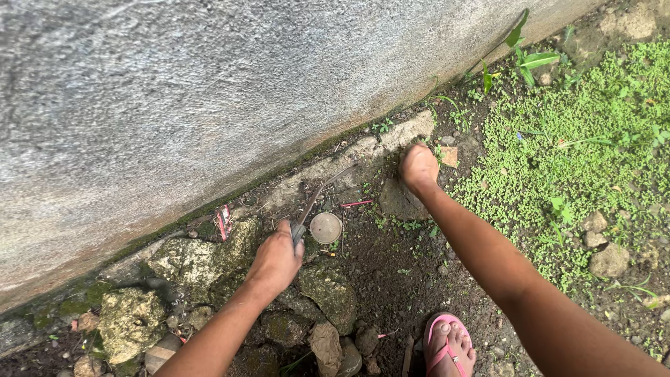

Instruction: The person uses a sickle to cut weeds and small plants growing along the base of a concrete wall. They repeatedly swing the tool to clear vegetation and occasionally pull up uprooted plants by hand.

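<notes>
Two hands apart: left hand (pixel 277 260) clamped on sickle (pixel 315 197), blade running up-right along wall (pixel 209 91) foot; right hand (pixel 418 167) fisted on soil, contents unclear

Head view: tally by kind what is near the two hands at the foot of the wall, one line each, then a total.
Hands: 2, left hand and right hand
Curved tool in the left hand's grip: 1
Round lid: 1
Pink sandal: 1
Big mossy stones: 3
Total: 8
</notes>
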